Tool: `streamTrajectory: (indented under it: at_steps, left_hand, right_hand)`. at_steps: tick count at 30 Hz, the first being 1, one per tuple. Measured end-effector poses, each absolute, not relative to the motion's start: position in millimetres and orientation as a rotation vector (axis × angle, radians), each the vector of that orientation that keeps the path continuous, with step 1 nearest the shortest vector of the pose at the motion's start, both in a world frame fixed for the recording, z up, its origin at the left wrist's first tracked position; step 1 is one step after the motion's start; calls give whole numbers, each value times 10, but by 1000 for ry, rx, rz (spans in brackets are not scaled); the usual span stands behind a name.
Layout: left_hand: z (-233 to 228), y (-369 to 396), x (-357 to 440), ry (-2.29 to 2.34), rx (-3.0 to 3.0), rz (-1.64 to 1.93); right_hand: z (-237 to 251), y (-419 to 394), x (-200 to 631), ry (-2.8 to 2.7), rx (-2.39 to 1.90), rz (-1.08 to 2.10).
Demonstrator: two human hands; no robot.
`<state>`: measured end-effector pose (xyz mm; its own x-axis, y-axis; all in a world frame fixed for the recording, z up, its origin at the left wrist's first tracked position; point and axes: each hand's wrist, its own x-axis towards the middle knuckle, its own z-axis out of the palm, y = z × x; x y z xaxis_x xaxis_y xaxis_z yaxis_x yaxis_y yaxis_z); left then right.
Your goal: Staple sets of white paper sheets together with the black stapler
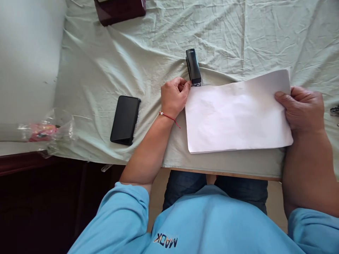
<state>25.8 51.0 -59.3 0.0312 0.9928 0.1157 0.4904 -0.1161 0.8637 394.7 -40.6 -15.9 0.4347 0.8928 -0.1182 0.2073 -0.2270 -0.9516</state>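
White paper stack (238, 113), smooth, rectangular, centre right on creased pale-green cloth-covered worktop (106, 63), left hand (173, 96) pinching its upper-left corner, right hand (302, 107) gripping right edge, glossy black stapler (193, 67) touching corner, flat black phone (125, 120) left

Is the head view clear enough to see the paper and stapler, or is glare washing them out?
Head view: even daylight, sharp; the paper is bright but its edges read clearly; the stapler is dark with little detail; the lower left corner is in deep shadow.
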Motion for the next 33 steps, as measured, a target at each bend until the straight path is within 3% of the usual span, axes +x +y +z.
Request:
streamTrajectory:
  at_steps: [25, 33]
  left_hand:
    - [-534, 427, 264, 1488, 1685, 1091]
    - [-647, 469, 183, 1207, 1917, 1064]
  right_hand:
    - [-238, -330, 3951, -905, -1589, 771]
    - [-256, -308, 3998, -858, -1578, 767]
